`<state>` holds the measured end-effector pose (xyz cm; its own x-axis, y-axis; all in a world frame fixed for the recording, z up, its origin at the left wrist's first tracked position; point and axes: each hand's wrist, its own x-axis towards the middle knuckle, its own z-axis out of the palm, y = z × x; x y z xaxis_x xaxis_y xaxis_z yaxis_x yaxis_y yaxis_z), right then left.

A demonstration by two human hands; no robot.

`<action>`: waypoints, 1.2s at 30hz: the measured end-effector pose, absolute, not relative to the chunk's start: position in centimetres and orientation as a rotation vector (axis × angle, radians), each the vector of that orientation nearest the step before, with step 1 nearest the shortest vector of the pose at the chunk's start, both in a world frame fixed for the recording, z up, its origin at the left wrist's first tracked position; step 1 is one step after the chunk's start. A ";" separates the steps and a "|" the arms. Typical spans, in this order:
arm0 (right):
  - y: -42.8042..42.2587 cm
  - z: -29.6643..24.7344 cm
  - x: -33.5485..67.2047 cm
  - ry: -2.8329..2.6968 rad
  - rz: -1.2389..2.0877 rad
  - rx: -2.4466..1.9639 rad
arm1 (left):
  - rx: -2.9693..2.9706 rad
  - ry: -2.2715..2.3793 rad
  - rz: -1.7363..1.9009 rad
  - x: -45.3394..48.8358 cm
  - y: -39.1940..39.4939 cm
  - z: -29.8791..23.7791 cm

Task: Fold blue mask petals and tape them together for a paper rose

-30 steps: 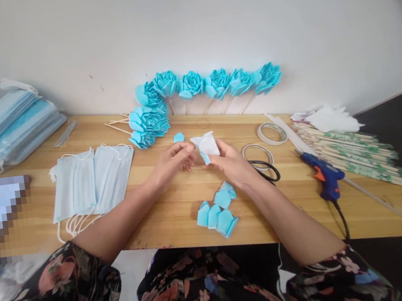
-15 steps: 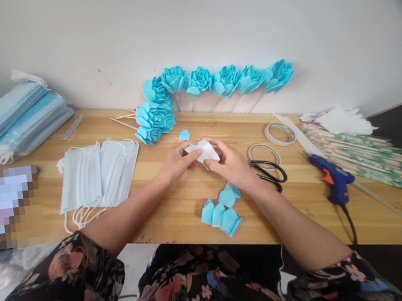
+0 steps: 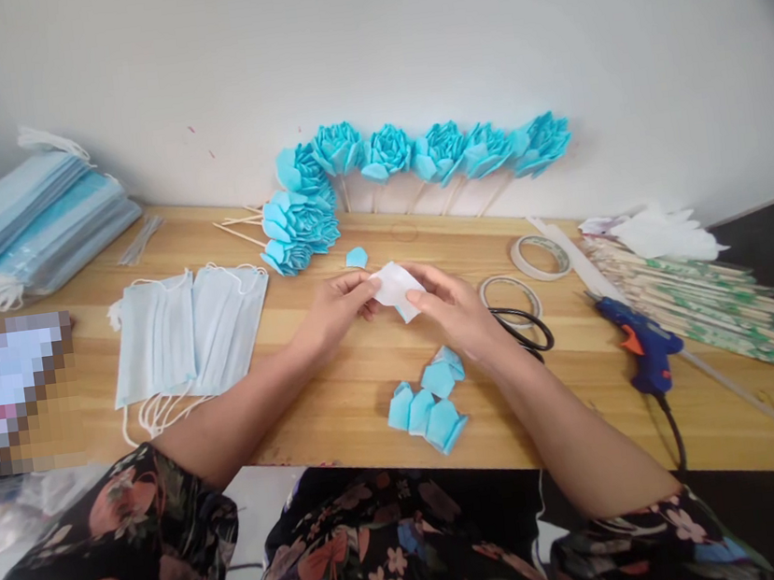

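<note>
Fabric (image 3: 395,284), a small white piece showing a sliver of blue at its lower edge, is spanning the gap between the two hands, above the wooden table (image 3: 320,435). The left hand (image 3: 339,311) is pinching its left edge, thumb and fingers closed on it. The right hand (image 3: 458,308) is gripping its right edge, the thumb pressing on top and the fingers curling behind.

Just beyond the left hand, a single blue petal (image 3: 356,257) is lying flat. Farther beyond and to that hand's left, a cluster of blue flowers (image 3: 299,218) is resting with its sticks pointing away leftward; beyond both hands, a row of blue flowers (image 3: 441,152) is leaning against the wall. Well to the left of the left hand, flat face masks (image 3: 157,342) are overlapping, and a stack of masks (image 3: 27,231) is lying farther out.

On the near side of the right hand, folded blue petals (image 3: 422,415) are sitting in a group. Just right of that hand, two tape rolls (image 3: 547,272) are lying beside black loops (image 3: 549,336), partly hidden by the forearm. Farther right, a blue glue gun (image 3: 648,347) is resting near a bundle of wrapped sticks (image 3: 699,299).
</note>
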<state>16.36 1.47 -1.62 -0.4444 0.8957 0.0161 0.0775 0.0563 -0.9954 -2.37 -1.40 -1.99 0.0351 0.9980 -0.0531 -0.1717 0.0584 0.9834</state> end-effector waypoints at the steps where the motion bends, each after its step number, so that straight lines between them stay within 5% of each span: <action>1: 1.5 -1.7 16.4 -1.614 1.471 -1.006 | 1.112 1.104 1.194 -2.3 -1.5 -1.8; 23: 1.7 -2.2 16.5 -1.469 1.312 -1.107 | 1.053 1.185 1.175 -2.2 -1.3 -2.2; 36: 1.1 -1.4 16.2 -1.655 1.010 -1.190 | 1.424 1.025 0.809 -1.9 -2.7 -1.1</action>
